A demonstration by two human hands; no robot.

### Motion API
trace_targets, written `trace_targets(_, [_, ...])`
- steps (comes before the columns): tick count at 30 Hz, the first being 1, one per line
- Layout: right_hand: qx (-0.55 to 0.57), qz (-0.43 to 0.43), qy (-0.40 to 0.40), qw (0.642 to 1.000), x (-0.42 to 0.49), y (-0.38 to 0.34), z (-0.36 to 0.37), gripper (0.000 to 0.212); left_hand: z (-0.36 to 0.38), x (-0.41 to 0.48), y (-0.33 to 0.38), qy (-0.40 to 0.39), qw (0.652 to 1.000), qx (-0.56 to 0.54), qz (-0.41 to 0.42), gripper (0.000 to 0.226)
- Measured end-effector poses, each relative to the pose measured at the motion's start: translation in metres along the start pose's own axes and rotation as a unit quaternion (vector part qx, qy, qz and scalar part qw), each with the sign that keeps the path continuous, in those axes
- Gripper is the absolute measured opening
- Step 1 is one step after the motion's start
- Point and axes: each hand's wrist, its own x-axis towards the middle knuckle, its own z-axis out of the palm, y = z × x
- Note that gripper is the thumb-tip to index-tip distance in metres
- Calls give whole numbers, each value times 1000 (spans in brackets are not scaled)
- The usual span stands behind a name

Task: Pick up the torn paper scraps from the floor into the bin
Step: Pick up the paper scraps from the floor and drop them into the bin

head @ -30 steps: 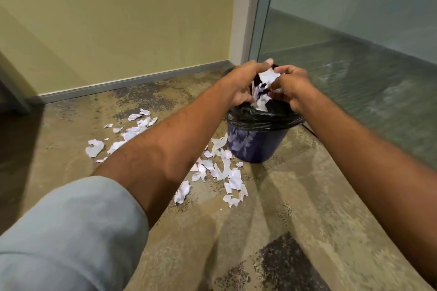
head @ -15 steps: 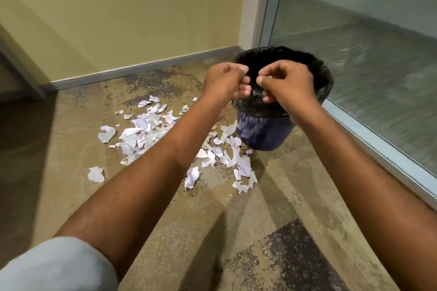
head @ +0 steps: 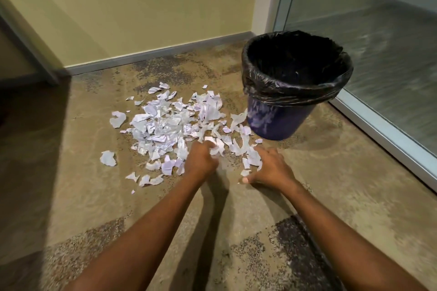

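A spread of torn white paper scraps (head: pixel 165 125) lies on the floor to the left of a blue bin (head: pixel 279 123) lined with a black bag. The bin stands upright; its inside looks dark, and I cannot make out its contents. My left hand (head: pixel 201 160) is down at the near edge of the scraps, fingers curled around a few pieces. My right hand (head: pixel 272 168) is on the floor just right of it, in front of the bin. Its fingers curl over some scraps and its thumb is spread toward the floor.
A yellow wall with a grey skirting (head: pixel 153 54) runs behind the scraps. A glass partition in a metal frame (head: pixel 390 144) stands right of the bin. The mottled brown floor (head: pixel 212 231) extends toward me between my arms.
Both hands have come away from over the bin and dropped to the floor at the near edge of the scraps. The view has tilted down and the whole pile now shows.
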Motion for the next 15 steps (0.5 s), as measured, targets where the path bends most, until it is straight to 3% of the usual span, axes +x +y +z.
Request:
trace_targets(3, [-6,6,-28,1000,3,6,13,136,9,-2,-14,31,990,134,-28,74])
trace_targets(6, [-18,-10,-6,1000,10,6,25,132,13,0,-26,-1,989,144,-39,86])
trace_targets(13, [53,-59,82,993,28,-6,44,75,23,10,-44,53,996,68,-19,30])
trace_targets(15, [58,-66,101,991,30,-9,47,63,23,16,-44,59,997,49,-4,23])
